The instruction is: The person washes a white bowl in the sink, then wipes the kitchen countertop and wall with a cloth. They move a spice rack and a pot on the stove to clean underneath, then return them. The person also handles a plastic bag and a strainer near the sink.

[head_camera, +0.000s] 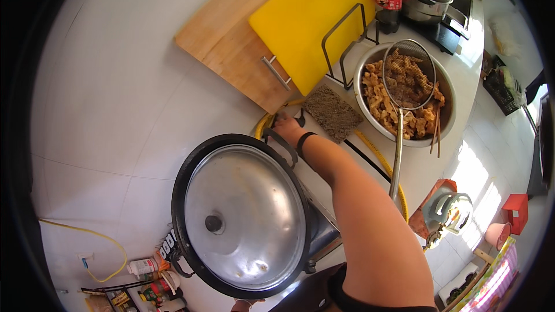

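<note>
A large black wok with a domed metal lid stands on a stove. My right hand reaches past the wok's far loop handle to the wall side of the counter. Its fingers are by a yellow hose and a small black object; whether they grip anything is hidden. Only a sliver of my left hand shows at the bottom edge, below the wok's rim, and its fingers are mostly out of sight.
A metal bowl of fried pieces carries a mesh strainer and chopsticks. Yellow and wooden cutting boards lean at the wall. A brown textured slab, cola bottle, steamer pot, gas cylinder and condiment bottles surround them.
</note>
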A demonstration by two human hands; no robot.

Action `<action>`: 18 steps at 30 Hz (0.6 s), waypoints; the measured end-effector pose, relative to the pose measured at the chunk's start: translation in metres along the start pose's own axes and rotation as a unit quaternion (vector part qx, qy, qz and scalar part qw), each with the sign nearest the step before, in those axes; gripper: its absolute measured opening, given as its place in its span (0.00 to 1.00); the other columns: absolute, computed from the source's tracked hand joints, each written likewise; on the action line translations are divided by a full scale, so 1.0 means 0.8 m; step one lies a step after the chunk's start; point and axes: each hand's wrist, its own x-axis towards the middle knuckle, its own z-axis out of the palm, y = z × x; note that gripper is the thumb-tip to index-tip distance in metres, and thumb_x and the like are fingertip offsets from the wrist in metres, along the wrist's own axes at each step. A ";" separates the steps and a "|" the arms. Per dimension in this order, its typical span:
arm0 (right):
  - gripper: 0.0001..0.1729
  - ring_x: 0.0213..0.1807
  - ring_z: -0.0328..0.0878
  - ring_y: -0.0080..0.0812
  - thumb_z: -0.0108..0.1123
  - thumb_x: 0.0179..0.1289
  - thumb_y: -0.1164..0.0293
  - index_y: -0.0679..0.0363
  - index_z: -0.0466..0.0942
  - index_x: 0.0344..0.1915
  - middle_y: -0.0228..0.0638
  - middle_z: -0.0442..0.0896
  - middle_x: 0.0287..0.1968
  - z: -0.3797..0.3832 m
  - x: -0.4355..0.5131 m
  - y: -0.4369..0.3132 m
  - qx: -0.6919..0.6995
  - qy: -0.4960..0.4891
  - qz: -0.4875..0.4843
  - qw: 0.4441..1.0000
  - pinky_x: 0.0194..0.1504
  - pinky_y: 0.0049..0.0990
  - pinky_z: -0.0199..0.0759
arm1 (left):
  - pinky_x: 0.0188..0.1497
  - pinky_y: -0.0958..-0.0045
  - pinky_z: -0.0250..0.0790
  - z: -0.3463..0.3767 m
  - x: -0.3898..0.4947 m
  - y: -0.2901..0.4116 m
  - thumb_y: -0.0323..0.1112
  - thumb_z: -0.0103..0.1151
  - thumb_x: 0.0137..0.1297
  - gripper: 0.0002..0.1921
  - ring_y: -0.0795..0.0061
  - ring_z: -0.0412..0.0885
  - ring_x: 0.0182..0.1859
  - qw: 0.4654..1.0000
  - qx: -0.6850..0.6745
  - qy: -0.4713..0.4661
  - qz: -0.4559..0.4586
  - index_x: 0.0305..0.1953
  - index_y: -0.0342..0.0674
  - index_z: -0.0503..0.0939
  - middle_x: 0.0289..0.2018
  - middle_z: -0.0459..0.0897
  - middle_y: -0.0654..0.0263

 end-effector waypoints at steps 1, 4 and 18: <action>0.31 0.64 0.67 0.40 0.39 0.69 0.48 0.60 0.80 0.51 0.42 0.79 0.55 -0.002 -0.001 0.007 -0.043 0.019 0.068 0.997 0.68 0.43 0.48 | 0.74 0.53 0.40 0.000 0.000 0.000 0.73 0.60 0.46 0.50 0.58 0.51 0.74 1.000 -0.005 -0.001 -0.001 0.70 0.58 0.60 0.71 0.58 0.67; 0.31 0.63 0.68 0.42 0.45 0.66 0.47 0.62 0.82 0.45 0.44 0.80 0.52 -0.005 -0.002 0.011 -0.073 0.094 0.165 0.979 0.70 0.42 0.46 | 0.74 0.53 0.39 0.001 0.003 -0.002 0.74 0.60 0.44 0.51 0.58 0.50 0.74 1.000 -0.021 -0.004 -0.002 0.70 0.58 0.60 0.72 0.57 0.66; 0.42 0.77 0.40 0.46 0.44 0.67 0.44 0.68 0.61 0.67 0.50 0.54 0.73 0.020 -0.077 -0.033 0.052 0.131 0.245 0.959 0.75 0.42 0.28 | 0.75 0.52 0.35 0.018 0.015 -0.013 0.79 0.59 0.38 0.58 0.57 0.45 0.75 0.998 -0.058 -0.023 0.013 0.71 0.56 0.59 0.73 0.52 0.63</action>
